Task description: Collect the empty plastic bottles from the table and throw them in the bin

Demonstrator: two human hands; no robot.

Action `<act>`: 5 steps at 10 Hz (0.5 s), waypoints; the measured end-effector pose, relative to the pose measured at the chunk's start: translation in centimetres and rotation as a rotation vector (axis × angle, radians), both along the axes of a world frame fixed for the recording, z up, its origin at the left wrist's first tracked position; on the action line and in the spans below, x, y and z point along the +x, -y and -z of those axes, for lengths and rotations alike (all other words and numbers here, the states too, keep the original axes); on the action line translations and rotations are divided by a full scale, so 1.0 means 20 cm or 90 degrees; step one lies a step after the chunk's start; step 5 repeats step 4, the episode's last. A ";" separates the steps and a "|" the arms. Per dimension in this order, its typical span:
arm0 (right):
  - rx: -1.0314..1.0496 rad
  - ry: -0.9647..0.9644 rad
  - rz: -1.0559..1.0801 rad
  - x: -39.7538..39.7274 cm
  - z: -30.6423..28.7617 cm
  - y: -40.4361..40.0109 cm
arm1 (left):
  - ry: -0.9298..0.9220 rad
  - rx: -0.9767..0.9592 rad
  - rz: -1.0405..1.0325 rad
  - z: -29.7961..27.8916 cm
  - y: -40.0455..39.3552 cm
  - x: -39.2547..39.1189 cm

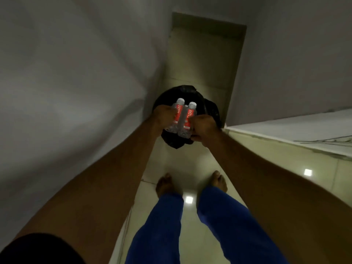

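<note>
Bottles first: we hold the left bottle point(176, 116) in our left hand point(163, 116) and the right bottle point(187, 121) in our right hand point(203, 128), both hands wrapped tight, directly above the black-lined bin point(190, 94). We should loosen both hands together, keeping centred so neither clips the rim.
</note>
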State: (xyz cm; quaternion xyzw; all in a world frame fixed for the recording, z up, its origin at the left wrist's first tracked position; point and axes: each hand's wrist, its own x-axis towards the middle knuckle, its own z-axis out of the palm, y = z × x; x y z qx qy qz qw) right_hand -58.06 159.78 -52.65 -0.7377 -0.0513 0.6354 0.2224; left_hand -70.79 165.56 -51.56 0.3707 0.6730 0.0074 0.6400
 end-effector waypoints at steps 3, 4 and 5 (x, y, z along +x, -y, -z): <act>0.061 0.042 -0.027 0.00 0.03 0.01 | -0.208 0.147 0.214 0.09 0.03 0.05; 0.105 0.045 0.014 -0.05 -0.03 0.06 | -0.162 0.177 0.198 0.07 0.11 0.00; 0.105 0.045 0.014 -0.05 -0.03 0.06 | -0.162 0.177 0.198 0.07 0.11 0.00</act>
